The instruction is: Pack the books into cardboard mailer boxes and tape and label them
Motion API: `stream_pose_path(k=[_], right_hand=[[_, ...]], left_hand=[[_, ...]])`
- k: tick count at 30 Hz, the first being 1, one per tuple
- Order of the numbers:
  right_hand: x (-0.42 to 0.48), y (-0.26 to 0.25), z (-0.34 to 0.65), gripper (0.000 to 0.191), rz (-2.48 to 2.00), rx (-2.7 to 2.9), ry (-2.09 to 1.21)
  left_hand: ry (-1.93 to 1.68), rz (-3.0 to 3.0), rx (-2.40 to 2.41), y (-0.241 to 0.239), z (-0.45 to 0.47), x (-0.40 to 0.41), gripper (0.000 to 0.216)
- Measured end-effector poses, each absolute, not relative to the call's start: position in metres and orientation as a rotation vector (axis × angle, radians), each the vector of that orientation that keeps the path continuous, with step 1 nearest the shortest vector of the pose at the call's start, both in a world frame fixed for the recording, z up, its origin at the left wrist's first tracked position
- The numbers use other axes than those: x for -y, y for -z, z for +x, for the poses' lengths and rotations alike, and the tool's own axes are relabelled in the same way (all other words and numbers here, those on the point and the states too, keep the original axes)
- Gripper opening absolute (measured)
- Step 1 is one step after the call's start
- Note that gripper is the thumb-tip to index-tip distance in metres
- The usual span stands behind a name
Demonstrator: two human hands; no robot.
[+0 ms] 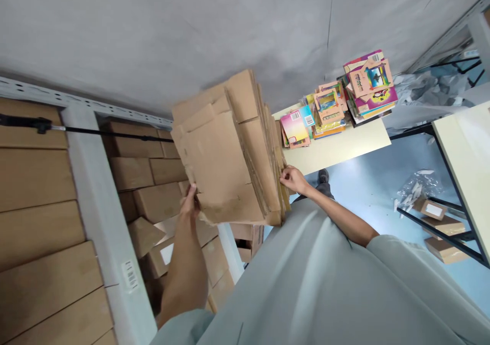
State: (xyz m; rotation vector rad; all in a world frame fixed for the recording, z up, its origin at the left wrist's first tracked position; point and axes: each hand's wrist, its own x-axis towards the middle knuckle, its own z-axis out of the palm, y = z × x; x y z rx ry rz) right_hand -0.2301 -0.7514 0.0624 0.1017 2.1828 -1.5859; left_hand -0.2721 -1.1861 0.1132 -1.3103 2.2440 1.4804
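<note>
A thick stack of flattened cardboard boxes (218,156) stands tilted in front of me, its sheets fanned a little along the right side. My left hand (189,202) grips the stack's lower left edge, with the thumb on the front face and the other fingers mostly hidden behind. At the right side, my right hand (294,179) is closed with its fingertips against the edges of the rear sheets. Whether it pinches one sheet or several, I cannot make out.
Booklet piles (369,84) and a pink-and-yellow booklet (296,125) lie on a cream tabletop (337,148) at right. Shelves of cardboard boxes (38,176) with a white upright (103,192) stand at left. More boxes (446,230) and plastic wrap (421,187) are low at right.
</note>
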Motion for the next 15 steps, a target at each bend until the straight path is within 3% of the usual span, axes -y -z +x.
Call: stream_pose_path(k=[7,15], right_hand=[[0.734,-0.063,-0.22,0.01,0.173,-2.229,1.473],[0.744,-0.09,-0.222,0.057,0.334,-2.182,1.657]], left_hand=[[-1.585,-1.364,-2.2,-0.127,-0.278,1.183,0.042],[-1.561,-1.33,-2.317,-0.128,-0.269,1.185,0.06]])
